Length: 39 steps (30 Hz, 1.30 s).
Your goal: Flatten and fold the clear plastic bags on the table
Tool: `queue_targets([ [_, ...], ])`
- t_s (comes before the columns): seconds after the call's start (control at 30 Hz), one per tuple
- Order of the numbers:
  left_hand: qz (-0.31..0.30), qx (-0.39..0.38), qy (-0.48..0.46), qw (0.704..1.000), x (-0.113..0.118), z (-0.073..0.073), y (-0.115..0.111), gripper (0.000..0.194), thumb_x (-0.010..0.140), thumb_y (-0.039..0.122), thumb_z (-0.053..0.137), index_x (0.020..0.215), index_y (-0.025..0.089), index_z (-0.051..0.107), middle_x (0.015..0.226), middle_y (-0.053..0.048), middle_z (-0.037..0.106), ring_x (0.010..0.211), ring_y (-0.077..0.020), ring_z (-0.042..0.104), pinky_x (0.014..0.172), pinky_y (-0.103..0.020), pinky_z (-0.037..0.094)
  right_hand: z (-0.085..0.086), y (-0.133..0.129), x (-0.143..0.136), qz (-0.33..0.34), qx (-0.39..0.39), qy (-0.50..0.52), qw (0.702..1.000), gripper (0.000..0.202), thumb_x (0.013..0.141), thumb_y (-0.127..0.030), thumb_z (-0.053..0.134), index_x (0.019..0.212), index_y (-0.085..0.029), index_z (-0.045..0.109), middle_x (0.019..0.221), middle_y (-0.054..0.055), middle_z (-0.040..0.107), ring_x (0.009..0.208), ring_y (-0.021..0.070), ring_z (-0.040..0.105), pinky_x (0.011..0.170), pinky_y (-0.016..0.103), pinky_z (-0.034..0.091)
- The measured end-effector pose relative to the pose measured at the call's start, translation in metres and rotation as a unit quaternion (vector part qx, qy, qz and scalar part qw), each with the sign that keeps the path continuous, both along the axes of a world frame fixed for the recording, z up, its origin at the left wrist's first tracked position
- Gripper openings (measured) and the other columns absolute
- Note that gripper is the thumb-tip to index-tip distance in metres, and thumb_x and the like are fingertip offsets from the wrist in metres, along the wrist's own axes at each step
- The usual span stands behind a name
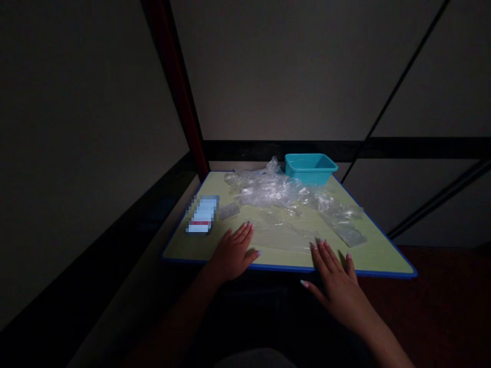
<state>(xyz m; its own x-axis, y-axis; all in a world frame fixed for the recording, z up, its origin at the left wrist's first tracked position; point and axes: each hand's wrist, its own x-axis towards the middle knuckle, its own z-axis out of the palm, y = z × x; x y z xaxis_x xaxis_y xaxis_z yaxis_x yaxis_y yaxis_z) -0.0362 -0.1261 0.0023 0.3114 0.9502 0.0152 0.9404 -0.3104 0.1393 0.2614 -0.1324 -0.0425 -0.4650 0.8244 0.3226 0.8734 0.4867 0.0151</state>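
My left hand (235, 254) lies palm down at the front of the table, fingers stretched out and the thumb apart. Its fingertips are at the left end of a flat clear plastic bag (286, 236). At the bag's right end, my right hand (335, 281) rests with its fingers extended over the table edge and its thumb spread to the left. Neither hand grips anything. Behind the flat bag is a crumpled heap of clear plastic bags (268, 190). Another clear bag (347, 230) stretches toward the right side.
A turquoise plastic basin (310, 175) stands at the back right of the blue-edged, pale yellow table (379, 260). On the left lies a phone (203, 214) with a lit, blurred-out screen, beside a small greyish packet (229, 210). Walls border the table behind and left.
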Motion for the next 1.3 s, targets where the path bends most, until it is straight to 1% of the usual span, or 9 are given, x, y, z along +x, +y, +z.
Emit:
queue_targets([
  [0.23, 0.019, 0.032, 0.010, 0.999, -0.018, -0.007, -0.006, 0.064, 0.095, 0.044, 0.036, 0.148, 0.010, 0.024, 0.155, -0.016, 0.022, 0.144, -0.0253, 0.020, 0.112, -0.048, 0.026, 0.001, 0.000, 0.000, -0.003, -0.026, 0.004, 1.000, 0.087, 0.090, -0.053, 0.043, 0.151, -0.018, -0.009, 0.156, 0.018, 0.017, 0.143, 0.0324, 0.015, 0.110, 0.064, 0.011],
  [0.33, 0.024, 0.062, 0.006, 0.998, -0.018, -0.009, -0.008, 0.064, 0.094, 0.043, 0.039, 0.147, 0.010, 0.026, 0.155, -0.015, 0.023, 0.144, -0.0267, 0.019, 0.112, -0.049, 0.025, 0.007, -0.002, -0.002, -0.016, -0.049, 0.015, 0.999, 0.088, 0.090, -0.051, 0.044, 0.151, -0.020, -0.011, 0.157, 0.017, 0.013, 0.144, 0.0317, 0.010, 0.109, 0.064, 0.012],
  [0.43, -0.003, 0.085, 0.000, 0.996, -0.016, -0.010, -0.012, 0.061, 0.093, 0.039, 0.041, 0.147, 0.014, 0.028, 0.154, -0.013, 0.026, 0.143, -0.0266, 0.021, 0.112, -0.052, 0.022, 0.016, -0.008, -0.006, -0.027, -0.075, 0.025, 0.997, 0.084, 0.091, -0.047, 0.045, 0.150, -0.024, -0.010, 0.158, 0.014, 0.010, 0.144, 0.0293, 0.008, 0.110, 0.064, 0.009],
  [0.53, -0.036, 0.099, 0.001, 0.994, -0.018, -0.013, -0.015, 0.058, 0.092, 0.036, 0.040, 0.146, 0.016, 0.031, 0.152, -0.012, 0.031, 0.141, -0.0254, 0.029, 0.112, -0.053, 0.023, 0.025, -0.013, -0.014, -0.009, -0.118, 0.020, 0.993, 0.080, 0.092, -0.043, 0.046, 0.151, -0.027, -0.007, 0.157, 0.010, 0.015, 0.144, 0.0261, 0.013, 0.111, 0.064, 0.005],
  [0.7, -0.027, 0.116, 0.017, 0.993, -0.027, -0.026, -0.016, 0.056, 0.090, 0.037, 0.041, 0.143, 0.018, 0.038, 0.147, -0.012, 0.040, 0.135, -0.0269, 0.040, 0.109, -0.055, 0.028, 0.033, -0.016, -0.022, 0.000, -0.142, 0.035, 0.989, 0.076, 0.091, -0.040, 0.050, 0.152, -0.025, 0.007, 0.155, 0.010, 0.023, 0.142, 0.0257, 0.022, 0.112, 0.063, 0.004],
  [0.8, -0.033, 0.122, 0.023, 0.992, -0.032, -0.033, -0.016, 0.055, 0.090, 0.038, 0.041, 0.142, 0.020, 0.041, 0.145, -0.011, 0.043, 0.134, -0.0277, 0.042, 0.109, -0.056, 0.028, 0.034, -0.017, -0.022, -0.002, -0.141, 0.043, 0.989, 0.074, 0.090, -0.038, 0.051, 0.151, -0.024, 0.011, 0.154, 0.009, 0.025, 0.141, 0.0252, 0.025, 0.112, 0.062, 0.006],
  [1.0, -0.004, 0.139, 0.014, 0.990, -0.034, -0.039, -0.029, 0.056, 0.090, 0.041, 0.041, 0.141, 0.020, 0.042, 0.145, -0.010, 0.044, 0.134, -0.0273, 0.041, 0.108, -0.051, 0.031, 0.033, -0.018, -0.018, 0.004, -0.133, 0.044, 0.990, 0.073, 0.091, -0.035, 0.050, 0.151, -0.026, 0.011, 0.153, 0.009, 0.027, 0.141, 0.0250, 0.027, 0.113, 0.061, 0.008],
  [1.17, 0.010, 0.141, 0.016, 0.990, -0.033, -0.038, -0.038, 0.057, 0.091, 0.041, 0.039, 0.144, 0.019, 0.037, 0.148, -0.011, 0.039, 0.137, -0.0283, 0.036, 0.107, -0.053, 0.031, 0.029, -0.019, -0.017, 0.007, -0.129, 0.045, 0.991, 0.071, 0.092, -0.035, 0.047, 0.151, -0.025, 0.011, 0.154, 0.009, 0.026, 0.141, 0.0243, 0.025, 0.113, 0.062, 0.008],
  [1.3, 0.020, 0.140, 0.016, 0.990, -0.032, -0.035, -0.036, 0.057, 0.092, 0.042, 0.039, 0.144, 0.018, 0.037, 0.149, -0.012, 0.037, 0.138, -0.0306, 0.034, 0.104, -0.057, 0.033, 0.026, -0.019, -0.012, 0.009, -0.121, 0.047, 0.991, 0.066, 0.092, -0.034, 0.046, 0.151, -0.026, 0.015, 0.153, 0.008, 0.029, 0.140, 0.0238, 0.028, 0.112, 0.063, 0.009],
])
